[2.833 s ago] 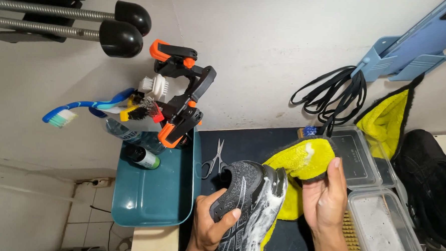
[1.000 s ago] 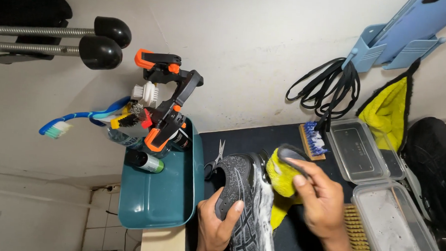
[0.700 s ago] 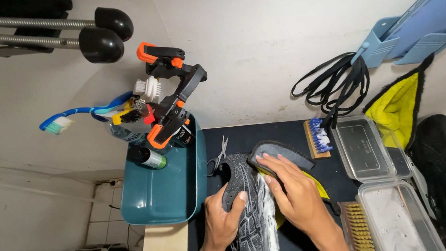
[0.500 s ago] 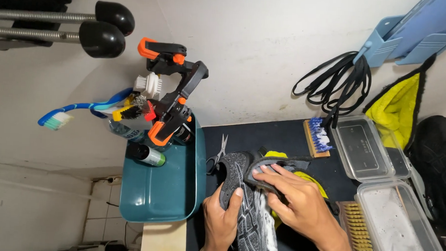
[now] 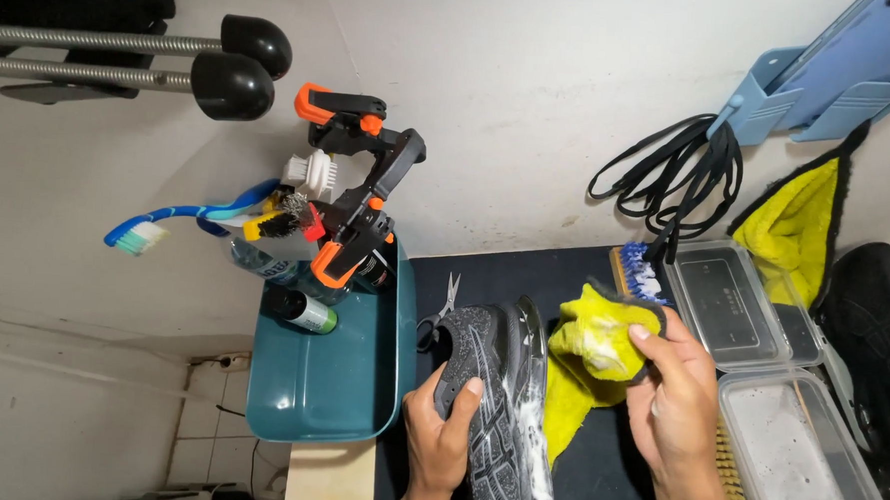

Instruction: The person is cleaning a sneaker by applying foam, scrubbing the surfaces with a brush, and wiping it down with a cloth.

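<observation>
At the far left a teal tub (image 5: 324,375) sits at the edge of the dark surface (image 5: 524,273), with orange-and-black clamps (image 5: 357,201) and a blue toothbrush (image 5: 181,224) sticking out of it. Just right of the tub, the left hand (image 5: 442,440) wraps its fingers (image 5: 469,393) around the side of a dark grey sneaker (image 5: 499,392), whose long axis runs from near to far with the toe pointing away; white foam coats its right edge. Small scissors (image 5: 440,315) lie beside the toe. Right of the shoe, just apart from it, the right hand (image 5: 674,400) has its fingers (image 5: 651,339) closed on a bunched yellow cloth (image 5: 601,337). Farther right lie two clear plastic boxes (image 5: 759,394).
</observation>
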